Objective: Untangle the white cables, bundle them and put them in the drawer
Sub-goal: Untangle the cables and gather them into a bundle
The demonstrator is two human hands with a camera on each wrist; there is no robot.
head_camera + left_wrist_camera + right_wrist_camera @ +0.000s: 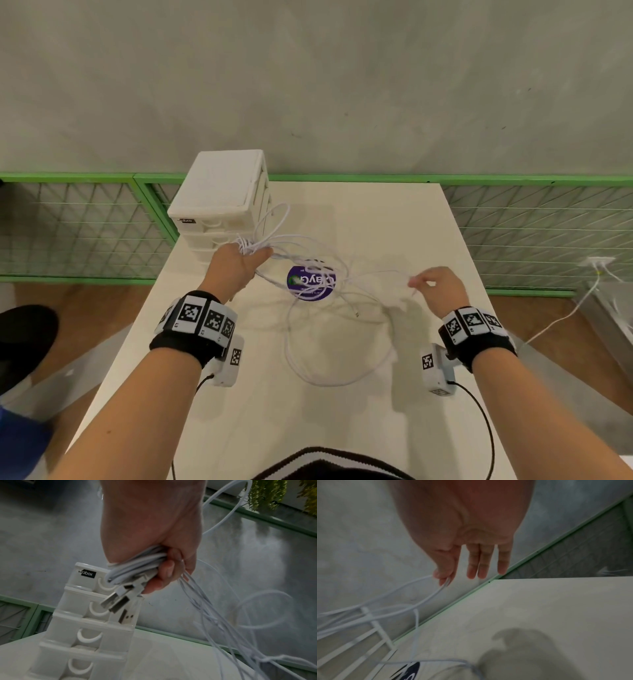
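Observation:
My left hand [245, 262] [164, 566] grips a bunch of white cables [308, 260] [135, 568] in front of the white drawer unit [222, 195] [89, 628]. Several USB plugs [120, 601] stick out below the fist. From that hand the strands run right in a loose tangle, and one large loop [339, 346] lies on the white table [376, 428]. My right hand [435, 284] [447, 577] is raised over the table's right side and pinches one strand [426, 599] between thumb and forefinger, its other fingers [477, 566] straight. All drawers look closed.
A round purple sticker [310, 282] lies on the table under the tangle. A green mesh fence [534, 233] runs behind the table against a grey wall. Another white cord [561, 318] hangs off to the right of the table. A dark shoe [24, 339] is at the left.

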